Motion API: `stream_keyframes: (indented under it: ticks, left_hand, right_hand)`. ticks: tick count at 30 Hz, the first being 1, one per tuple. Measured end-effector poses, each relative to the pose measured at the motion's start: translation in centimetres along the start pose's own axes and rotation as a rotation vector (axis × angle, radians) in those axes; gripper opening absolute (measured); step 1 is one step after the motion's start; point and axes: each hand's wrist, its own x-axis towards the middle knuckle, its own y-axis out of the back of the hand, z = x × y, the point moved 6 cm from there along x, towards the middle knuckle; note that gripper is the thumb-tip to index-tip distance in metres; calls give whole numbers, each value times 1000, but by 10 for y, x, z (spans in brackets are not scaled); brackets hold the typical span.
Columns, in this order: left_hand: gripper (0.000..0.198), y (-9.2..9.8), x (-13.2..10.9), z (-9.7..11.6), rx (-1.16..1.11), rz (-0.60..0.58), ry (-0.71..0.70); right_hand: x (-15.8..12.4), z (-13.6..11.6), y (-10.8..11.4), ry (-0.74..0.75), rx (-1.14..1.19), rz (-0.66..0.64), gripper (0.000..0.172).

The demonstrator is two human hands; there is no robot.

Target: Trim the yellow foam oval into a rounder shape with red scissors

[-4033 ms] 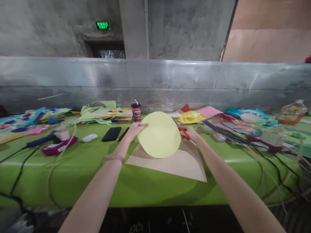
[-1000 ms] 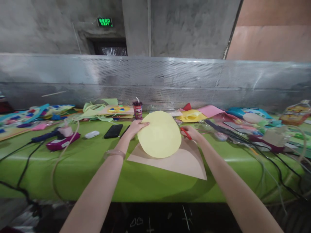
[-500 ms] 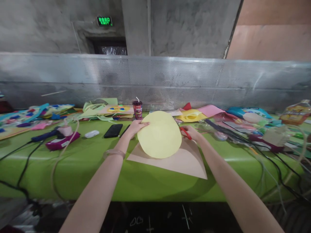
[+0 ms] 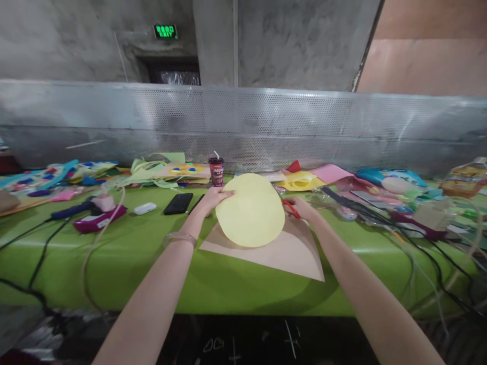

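Note:
A round sheet of pale yellow paper (image 4: 250, 210) is held up in front of me, tilted toward my eyes. My left hand (image 4: 215, 198) pinches its upper left edge, thumb on the near face. Red-handled scissors (image 4: 290, 208) sit in my right hand (image 4: 301, 209), close by the right edge of the round paper. Their blades are mostly hidden, so I cannot tell whether they touch the paper. Beneath lies a pale pinkish sheet (image 4: 283, 256) with a curved right edge, flat on the green table cover (image 4: 160, 284).
A drink cup with a straw (image 4: 216, 171) stands behind my left hand. Left of it are a black phone (image 4: 178, 204), a white case (image 4: 145, 208) and a purple holder (image 4: 99, 221). Yellow paper (image 4: 300, 180), cables (image 4: 365, 205) and a bottle (image 4: 464, 177) lie toward the right.
The view shifts very slightly. My hands, the round paper and the scissors keep almost the same places. At the far left edge, a brownish blurred shape has appeared over the papers.

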Motion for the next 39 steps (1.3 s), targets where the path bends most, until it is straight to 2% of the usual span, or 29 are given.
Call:
stream_keyframes:
  ticks: [8, 13, 20, 39]
  left_hand:
    - [39, -1, -2, 3, 12, -6, 3]
    - [39, -3, -1, 0, 1, -42, 7]
    - [37, -5, -2, 0, 8, -58, 32]
    - [39, -2, -1, -2, 26, -52, 30]
  right_hand:
    - [1, -1, 4, 30, -72, 39, 21]
    - [0, -1, 7, 41, 28, 95, 19]
    - [-2, -3, 1, 40, 15, 11, 13]
    - [-2, -1, 0, -5, -2, 1, 14]
